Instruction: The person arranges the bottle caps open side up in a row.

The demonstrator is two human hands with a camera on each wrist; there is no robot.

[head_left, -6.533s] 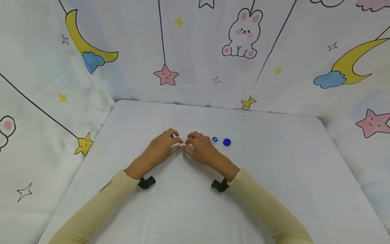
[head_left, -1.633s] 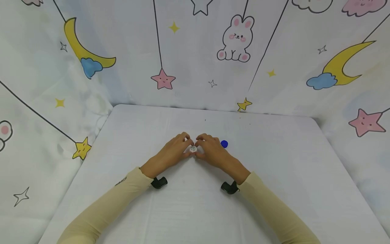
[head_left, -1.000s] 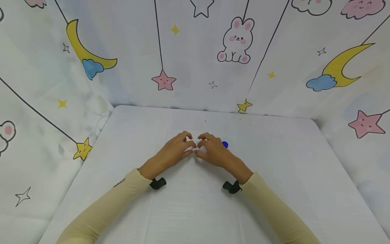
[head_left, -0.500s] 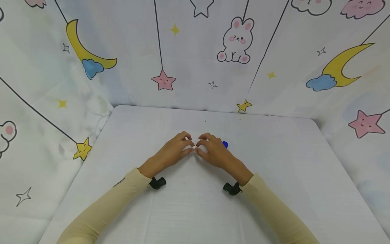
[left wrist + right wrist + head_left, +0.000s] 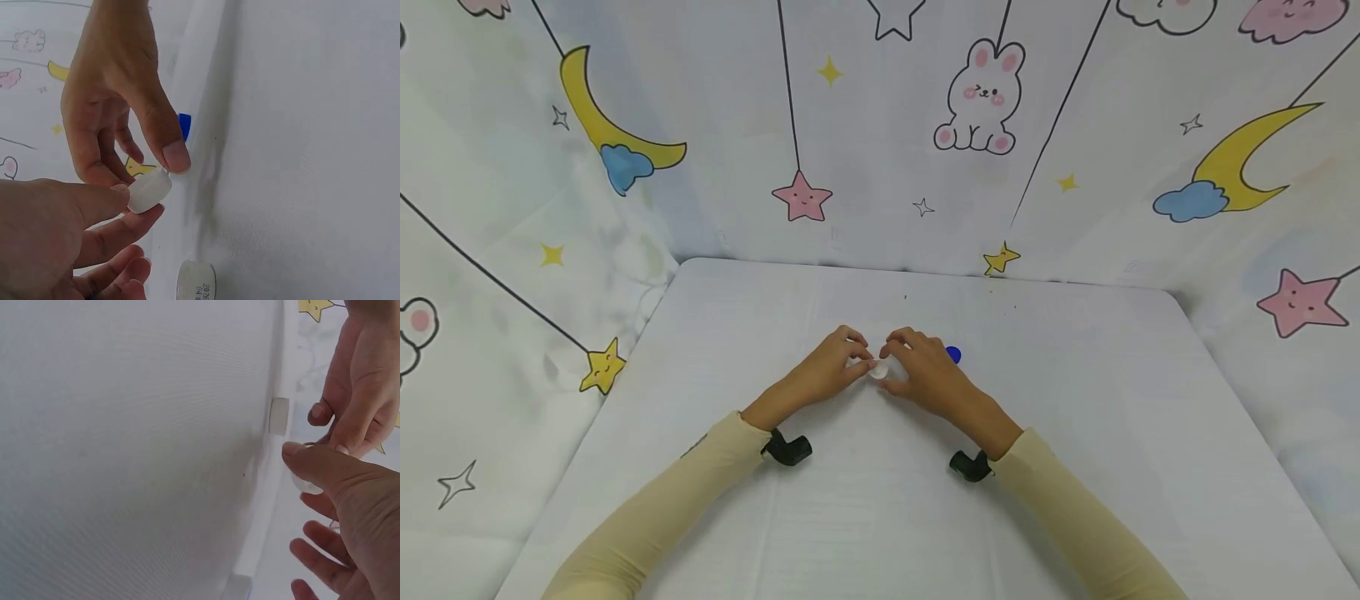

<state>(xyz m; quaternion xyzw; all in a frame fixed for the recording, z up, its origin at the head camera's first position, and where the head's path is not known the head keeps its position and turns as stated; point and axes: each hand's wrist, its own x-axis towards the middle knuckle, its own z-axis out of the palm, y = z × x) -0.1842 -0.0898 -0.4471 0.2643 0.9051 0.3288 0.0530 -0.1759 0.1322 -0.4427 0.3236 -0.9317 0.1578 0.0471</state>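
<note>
My left hand [image 5: 816, 371] pinches a small white bottle cap [image 5: 878, 369] between thumb and fingertips, above the middle of the table. In the left wrist view the cap [image 5: 150, 190] is tilted, its side turned to the camera. Opposite it is my right hand [image 5: 928, 371], with loosely bent fingers around the cap's far side; its thumb looks apart from the cap in the head view. A second white cap with a printed date [image 5: 197, 281] sits on the table near my left hand, hidden from the head view. Partly behind my right hand lies a blue cap [image 5: 953, 355].
The white table [image 5: 865, 517] spreads out on all sides of the hands. A patterned cloth [image 5: 880, 125] with moons, stars and a rabbit hangs along its back and sides. Dark wrist cameras [image 5: 790, 448] sit below both wrists.
A blue-and-white patterned cap seen earlier beside the blue one is out of the head view. The held cap has turned from its printed face to a plain white one; the right thumb has drawn back.
</note>
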